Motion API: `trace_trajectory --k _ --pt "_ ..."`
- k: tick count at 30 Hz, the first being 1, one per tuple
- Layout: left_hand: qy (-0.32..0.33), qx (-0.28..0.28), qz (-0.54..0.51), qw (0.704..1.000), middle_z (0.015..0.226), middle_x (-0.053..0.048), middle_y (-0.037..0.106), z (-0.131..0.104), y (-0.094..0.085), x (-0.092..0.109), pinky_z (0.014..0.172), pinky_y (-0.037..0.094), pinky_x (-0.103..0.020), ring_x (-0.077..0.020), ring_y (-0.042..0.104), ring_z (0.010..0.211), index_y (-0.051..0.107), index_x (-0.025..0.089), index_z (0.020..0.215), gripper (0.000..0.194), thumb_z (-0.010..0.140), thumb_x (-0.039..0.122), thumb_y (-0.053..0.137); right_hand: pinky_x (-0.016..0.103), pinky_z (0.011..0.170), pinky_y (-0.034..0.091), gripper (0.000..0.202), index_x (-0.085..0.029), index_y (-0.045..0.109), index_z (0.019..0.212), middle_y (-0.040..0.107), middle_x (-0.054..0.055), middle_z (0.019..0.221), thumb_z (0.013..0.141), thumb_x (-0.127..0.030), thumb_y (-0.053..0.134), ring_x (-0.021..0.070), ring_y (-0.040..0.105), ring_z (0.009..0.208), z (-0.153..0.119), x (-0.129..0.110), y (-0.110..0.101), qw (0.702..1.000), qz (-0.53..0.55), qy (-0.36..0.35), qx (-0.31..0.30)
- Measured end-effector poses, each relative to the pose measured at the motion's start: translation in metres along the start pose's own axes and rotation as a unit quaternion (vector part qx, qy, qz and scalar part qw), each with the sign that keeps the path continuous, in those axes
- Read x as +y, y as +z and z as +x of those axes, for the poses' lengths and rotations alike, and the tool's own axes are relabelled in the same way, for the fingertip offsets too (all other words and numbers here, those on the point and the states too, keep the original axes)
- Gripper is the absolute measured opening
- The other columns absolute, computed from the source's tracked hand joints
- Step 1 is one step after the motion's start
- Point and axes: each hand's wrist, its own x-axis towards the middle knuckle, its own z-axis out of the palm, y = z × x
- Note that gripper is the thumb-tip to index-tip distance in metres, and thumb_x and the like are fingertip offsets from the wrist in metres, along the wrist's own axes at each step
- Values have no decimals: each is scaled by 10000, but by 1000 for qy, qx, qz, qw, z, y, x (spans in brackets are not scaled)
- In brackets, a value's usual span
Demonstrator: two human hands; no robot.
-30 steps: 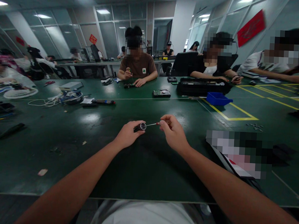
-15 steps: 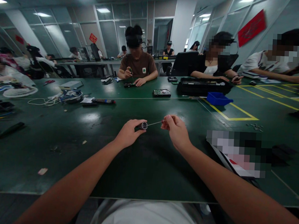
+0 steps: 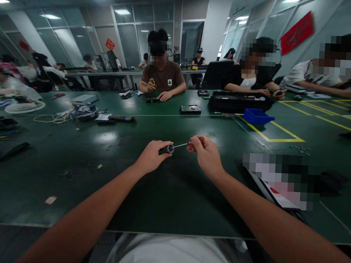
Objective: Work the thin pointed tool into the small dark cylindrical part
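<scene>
Over the middle of the green table, my left hand is closed around a small dark cylindrical part with a pale round rim, which faces right. My right hand pinches the red handle of a thin screwdriver. Its metal shaft points left, and the tip meets the cylinder's open end; how deep the tip sits inside I cannot tell. The fingers hide most of the cylinder's body and much of the handle.
A partly blurred flat thing lies right of my right forearm. Small metal pieces and a blue bin are farther right. Ahead lie a hard drive and a long black casing. Co-workers sit across the table.
My right hand has shifted slightly left toward the cylinder, and less of the screwdriver's shaft shows. My left hand keeps its grip on the cylinder.
</scene>
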Motion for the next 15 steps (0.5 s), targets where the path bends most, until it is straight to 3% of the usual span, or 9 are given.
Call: trace_trajectory --k 10,15 --pt "-12 -4 -2 1000 1140 -45 710 -1 -1 0 1000 448 -430 -234 630 1059 662 270 1265 406 862 242 706 287 502 366 407 -211 621 643 610 -8 518 831 -569 672 135 515 466 -4 -15 -6 989 -151 -6 -3" --pt "-13 -6 -7 1000 1126 -50 715 -1 0 -1 984 458 -436 -241 636 1050 668 261 1249 398 855 234 713 291 503 363 371 -217 644 684 622 -11 530 836 -554 678 140 524 470 -6 -16 -4 985 -173 -13 -8"
